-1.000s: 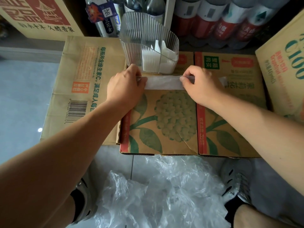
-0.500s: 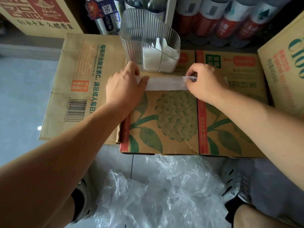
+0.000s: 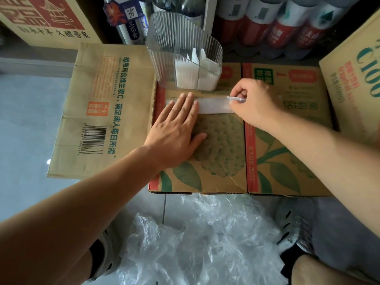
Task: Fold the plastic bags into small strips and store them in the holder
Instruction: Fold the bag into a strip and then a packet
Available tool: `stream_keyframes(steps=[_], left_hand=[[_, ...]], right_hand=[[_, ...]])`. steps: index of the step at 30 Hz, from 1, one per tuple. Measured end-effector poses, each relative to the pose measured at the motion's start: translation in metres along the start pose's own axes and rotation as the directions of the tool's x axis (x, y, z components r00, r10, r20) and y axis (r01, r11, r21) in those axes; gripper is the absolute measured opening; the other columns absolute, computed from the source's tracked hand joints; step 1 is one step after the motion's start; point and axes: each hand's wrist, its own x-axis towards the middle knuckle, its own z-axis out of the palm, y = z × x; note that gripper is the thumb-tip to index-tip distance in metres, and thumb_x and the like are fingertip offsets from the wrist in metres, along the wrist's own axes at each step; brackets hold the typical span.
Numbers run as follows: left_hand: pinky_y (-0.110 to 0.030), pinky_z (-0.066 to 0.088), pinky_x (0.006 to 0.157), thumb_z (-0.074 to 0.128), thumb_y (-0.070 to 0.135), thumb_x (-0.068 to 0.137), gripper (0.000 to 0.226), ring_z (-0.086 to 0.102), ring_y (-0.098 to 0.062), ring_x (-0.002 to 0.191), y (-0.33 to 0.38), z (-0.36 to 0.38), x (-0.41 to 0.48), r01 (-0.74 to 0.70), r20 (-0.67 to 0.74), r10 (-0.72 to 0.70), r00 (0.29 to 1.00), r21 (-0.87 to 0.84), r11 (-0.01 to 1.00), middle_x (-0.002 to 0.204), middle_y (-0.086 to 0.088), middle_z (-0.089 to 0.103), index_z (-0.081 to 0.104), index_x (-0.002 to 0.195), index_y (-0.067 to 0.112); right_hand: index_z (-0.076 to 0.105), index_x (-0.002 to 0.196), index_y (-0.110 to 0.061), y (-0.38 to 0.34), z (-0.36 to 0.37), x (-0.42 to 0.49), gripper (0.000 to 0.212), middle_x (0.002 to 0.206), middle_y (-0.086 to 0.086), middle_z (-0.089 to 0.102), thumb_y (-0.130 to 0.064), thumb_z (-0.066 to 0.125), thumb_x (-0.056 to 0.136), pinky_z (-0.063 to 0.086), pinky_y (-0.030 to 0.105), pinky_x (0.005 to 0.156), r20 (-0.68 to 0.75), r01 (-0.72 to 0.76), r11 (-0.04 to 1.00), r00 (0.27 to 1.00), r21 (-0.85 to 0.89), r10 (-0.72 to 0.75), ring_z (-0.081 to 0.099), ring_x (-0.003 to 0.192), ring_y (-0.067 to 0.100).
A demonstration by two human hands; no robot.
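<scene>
A plastic bag folded into a flat white strip (image 3: 213, 105) lies across the top of a printed cardboard box (image 3: 226, 153). My left hand (image 3: 178, 124) lies flat with straight fingers pressing the strip's left part. My right hand (image 3: 253, 101) pinches the strip's right end, whose corner is lifted and turned over toward the left. Just behind the strip stands the clear ribbed holder (image 3: 185, 52), with several folded white bags in its right side. A heap of loose clear plastic bags (image 3: 197, 241) lies on the floor between my feet.
A flattened cardboard box (image 3: 100, 108) lies to the left of the work box. A carton (image 3: 355, 77) stands at the right and another (image 3: 47, 19) at the back left. Bottles (image 3: 267, 23) line the back. My shoes (image 3: 296, 227) rest on the grey floor.
My left hand has opened flat and slid right onto the strip. My right hand has lifted the strip's right end and begun turning it over toward the left.
</scene>
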Motion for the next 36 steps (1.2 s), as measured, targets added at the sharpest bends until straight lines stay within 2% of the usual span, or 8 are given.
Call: stream_keyframes(steps=[3,7,11,16,22,26,30,36], left_hand=[[-0.043,0.002,0.128,0.021,0.059,0.103,0.08,0.002,-0.028,0.158,-0.002,0.003,-0.001,-0.011,0.011,0.011,1.0,0.014,1.0,0.17,-0.015,0.007,0.015,0.162,0.005],[-0.049,0.003,0.128,0.018,0.059,0.103,0.08,-0.001,-0.028,0.158,-0.001,0.005,0.0,-0.015,0.024,0.014,1.0,0.05,0.999,0.17,-0.015,0.005,0.012,0.162,0.006],[-0.05,-0.001,0.127,0.015,0.06,0.103,0.08,-0.006,-0.031,0.157,-0.001,0.003,0.0,-0.009,0.047,0.005,0.999,0.065,0.998,0.171,-0.014,0.001,0.009,0.163,0.007],[-0.052,0.002,0.127,0.016,0.061,0.102,0.082,-0.003,-0.031,0.158,0.001,0.001,0.0,0.007,0.061,-0.01,0.998,0.051,0.999,0.171,-0.013,0.003,0.011,0.163,0.007],[-0.061,0.002,0.125,0.019,0.064,0.1,0.082,0.008,-0.03,0.157,0.003,-0.008,0.0,0.033,0.069,-0.035,0.997,0.038,0.999,0.17,-0.01,0.013,0.019,0.162,0.012],[-0.057,0.022,0.121,0.038,0.062,0.091,0.07,0.04,-0.036,0.139,0.008,-0.028,-0.001,0.045,0.05,-0.045,0.998,0.0,0.999,0.151,-0.01,0.046,0.049,0.143,0.016],[-0.047,0.046,0.1,0.058,0.048,0.091,0.051,0.052,-0.033,0.122,0.011,-0.043,0.0,0.169,0.07,-0.16,0.985,-0.165,0.972,0.13,-0.006,0.056,0.055,0.134,0.021],[-0.032,0.045,0.077,0.075,0.046,0.085,0.042,0.061,-0.025,0.098,0.015,-0.052,0.009,0.394,0.189,-0.35,0.918,-0.323,0.86,0.113,-0.003,0.064,0.066,0.115,0.018]], right_hand=[[0.069,0.098,-0.02,-0.002,-0.001,-0.007,0.013,0.096,-0.003,0.063,-0.014,0.064,0.088,0.052,0.038,0.081,-0.071,0.081,0.988,0.993,-0.135,-0.091,0.059,0.098,0.025],[0.066,0.126,-0.005,-0.014,0.013,-0.034,0.039,0.136,0.014,0.061,-0.021,0.053,0.093,0.043,0.052,0.107,-0.007,0.475,0.834,0.868,-0.283,-0.496,0.051,0.129,0.034],[0.02,0.161,-0.008,-0.004,0.028,-0.051,0.067,0.171,0.007,0.01,-0.041,0.021,0.102,0.004,0.045,0.128,0.348,0.489,0.806,0.858,-0.333,-0.378,0.004,0.158,0.021],[-0.005,0.162,-0.015,0.022,0.015,-0.047,0.072,0.169,0.0,-0.015,-0.053,0.004,0.102,-0.01,0.046,0.127,0.358,0.426,0.8,0.889,-0.423,-0.284,-0.017,0.155,0.015],[0.002,0.163,-0.014,0.037,0.0,-0.048,0.076,0.17,0.0,-0.009,-0.056,0.004,0.1,-0.008,0.048,0.126,0.301,0.348,0.787,0.929,-0.508,-0.217,-0.012,0.157,0.018],[0.037,0.152,-0.01,0.016,0.002,-0.055,0.065,0.168,0.008,0.023,-0.041,0.052,0.097,0.014,0.056,0.122,0.154,0.364,0.851,0.931,-0.378,-0.33,0.015,0.154,0.028],[0.059,0.13,-0.008,0.004,0.011,-0.068,0.048,0.147,0.009,0.05,-0.032,0.065,0.089,0.038,0.051,0.108,0.174,0.529,0.808,0.849,-0.261,-0.5,0.043,0.132,0.031],[0.065,0.126,-0.014,0.007,0.017,-0.074,0.043,0.141,0.003,0.056,-0.038,0.067,0.09,0.036,0.044,0.11,0.168,0.514,0.838,0.856,-0.185,-0.488,0.046,0.129,0.025]])
